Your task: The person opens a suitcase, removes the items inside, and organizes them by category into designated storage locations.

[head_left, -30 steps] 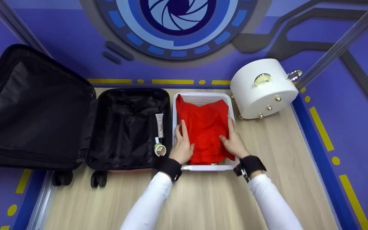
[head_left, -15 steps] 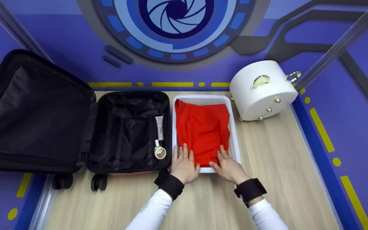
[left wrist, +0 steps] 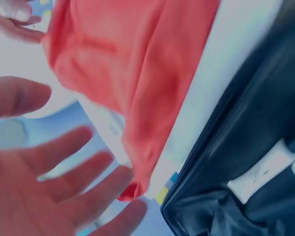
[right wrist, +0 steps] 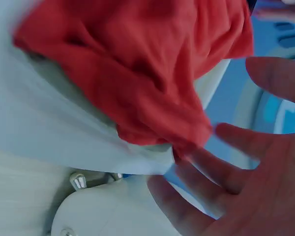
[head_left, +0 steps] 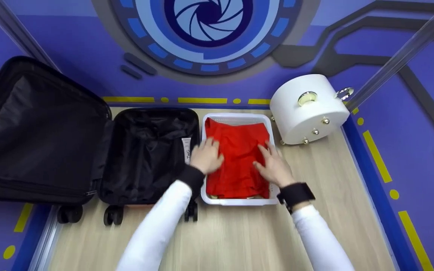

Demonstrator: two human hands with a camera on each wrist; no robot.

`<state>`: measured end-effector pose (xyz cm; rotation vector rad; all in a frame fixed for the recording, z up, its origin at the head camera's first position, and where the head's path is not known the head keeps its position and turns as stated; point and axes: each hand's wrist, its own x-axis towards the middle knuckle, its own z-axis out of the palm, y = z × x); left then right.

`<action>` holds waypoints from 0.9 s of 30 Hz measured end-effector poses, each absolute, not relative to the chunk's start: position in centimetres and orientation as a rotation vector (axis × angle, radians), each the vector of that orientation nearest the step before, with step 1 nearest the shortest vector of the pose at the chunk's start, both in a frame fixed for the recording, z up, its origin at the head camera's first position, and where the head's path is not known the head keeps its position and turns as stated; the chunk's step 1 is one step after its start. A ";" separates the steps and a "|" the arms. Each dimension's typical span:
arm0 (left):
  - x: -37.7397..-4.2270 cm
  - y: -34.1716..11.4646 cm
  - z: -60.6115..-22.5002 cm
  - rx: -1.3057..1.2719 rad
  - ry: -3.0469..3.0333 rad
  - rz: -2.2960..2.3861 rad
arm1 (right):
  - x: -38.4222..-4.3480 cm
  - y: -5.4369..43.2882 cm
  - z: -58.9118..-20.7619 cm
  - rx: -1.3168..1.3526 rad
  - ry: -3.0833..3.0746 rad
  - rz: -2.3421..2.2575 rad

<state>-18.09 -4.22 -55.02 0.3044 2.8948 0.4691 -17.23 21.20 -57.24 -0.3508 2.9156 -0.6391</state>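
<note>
Backed by a purple-blue wall [head_left: 85,77] with yellow dashes, above a pale wood-grain tabletop [head_left: 232,237]. See a red cloth [head_left: 237,154] lying rumpled inside the white basket [head_left: 239,202], covering most of it except a strip at the far end. Looks soft, thin and light, likely to sag and crease wherever unsupported; probably not fragile or very slippery, but apt to bunch up if pulled from one end. Best taken by both long edges, just inside the basket's left and right walls, with fingers tucked beneath.

Lies between the two hands: to the right of the left hand [head_left: 206,156], placed over the basket's left wall with fingers spread and gripping nothing; to the left of the right hand [head_left: 274,165], placed over the basket's right wall, likewise with fingers apart and grasping nothing. Cannot be sure of contact on either side. Left of the basket, just beside it, find a black suitcase [head_left: 138,173] holding a tube [head_left: 186,146]; right of the basket, toward its far end, a white case [head_left: 296,109].
</note>
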 end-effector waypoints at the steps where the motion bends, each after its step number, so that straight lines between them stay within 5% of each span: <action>1: -19.3 -4.2 -54.9 0.275 2.893 0.465 | -18.1 21.1 -57.3 -0.385 2.921 -0.614; 12: -24.9 -3.6 -59.9 0.214 2.744 0.169 | -21.1 21.2 -60.2 -0.411 2.757 -0.175; 27: -21.3 -4.8 -57.0 0.232 2.625 0.383 | -18.2 21.6 -60.3 -0.401 2.669 -0.527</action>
